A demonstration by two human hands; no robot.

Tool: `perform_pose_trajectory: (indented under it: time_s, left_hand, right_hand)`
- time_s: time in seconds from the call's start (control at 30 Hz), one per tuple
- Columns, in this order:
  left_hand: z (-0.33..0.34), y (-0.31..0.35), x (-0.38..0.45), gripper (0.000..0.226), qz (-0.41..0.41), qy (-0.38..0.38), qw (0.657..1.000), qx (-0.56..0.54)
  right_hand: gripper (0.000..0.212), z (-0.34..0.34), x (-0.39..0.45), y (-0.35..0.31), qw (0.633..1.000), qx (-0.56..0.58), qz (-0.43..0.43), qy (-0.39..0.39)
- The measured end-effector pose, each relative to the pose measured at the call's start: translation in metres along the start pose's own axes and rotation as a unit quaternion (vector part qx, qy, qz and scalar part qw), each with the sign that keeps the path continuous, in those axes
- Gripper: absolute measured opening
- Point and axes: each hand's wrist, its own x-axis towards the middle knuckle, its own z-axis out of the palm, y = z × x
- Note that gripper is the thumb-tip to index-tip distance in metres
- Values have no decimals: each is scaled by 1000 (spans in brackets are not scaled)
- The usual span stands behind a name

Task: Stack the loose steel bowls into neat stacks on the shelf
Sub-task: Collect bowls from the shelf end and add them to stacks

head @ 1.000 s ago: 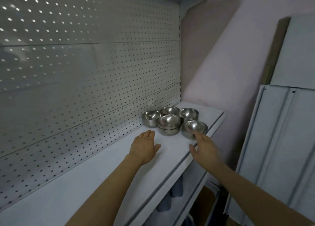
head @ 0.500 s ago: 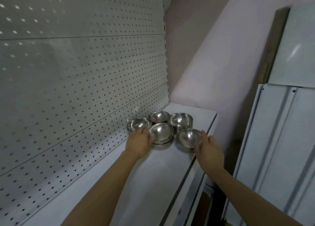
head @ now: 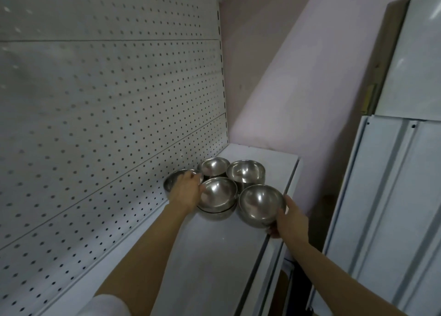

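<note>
Several shiny steel bowls cluster at the far end of the white shelf (head: 214,256). My right hand (head: 287,220) grips the nearest bowl (head: 259,202) at the shelf's front edge, tilted and slightly raised. My left hand (head: 186,193) holds the rim of the leftmost bowl (head: 170,183) against the pegboard, covering much of it. Between my hands sits a short stack of bowls (head: 217,196). Behind stand a single back bowl (head: 213,166) and another stack of bowls (head: 245,172).
A white pegboard back panel (head: 107,125) runs along the shelf's left. A pink wall (head: 298,89) closes the far end. White metal panels (head: 393,196) lean at the right, past the shelf's front edge. A lower shelf shows beneath.
Both hands moved forward from the bare shelf to the bowls. The right hand took hold of the nearest bowl and tipped it up; the left hand reached the leftmost bowl.
</note>
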Motion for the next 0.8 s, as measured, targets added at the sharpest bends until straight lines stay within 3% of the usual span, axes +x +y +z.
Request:
perform_pose_trajectory:
  time_s: [0.23,0.4,0.57,0.73,0.8]
  left_hand:
    - [6,13,27,42,79,-41,995,-42]
    - [13,20,35,25,52,8,999,6]
    - [10,18,37,17,23,31,999,-35]
    - [-7,10,33,20,41,83,992,-87]
    - [-14,4,28,34,28,100,984,-147]
  right_hand:
    - [48,-8,-7,1,999,46,-18,-9]
    - [45,-15,-13,2,997,69,-23,6]
    - [46,-17,-18,0,996,79,-32,9]
    - [46,-18,-26,-5,996,79,-47,6]
    - [47,-16,-29,-7,995,86,-46,3]
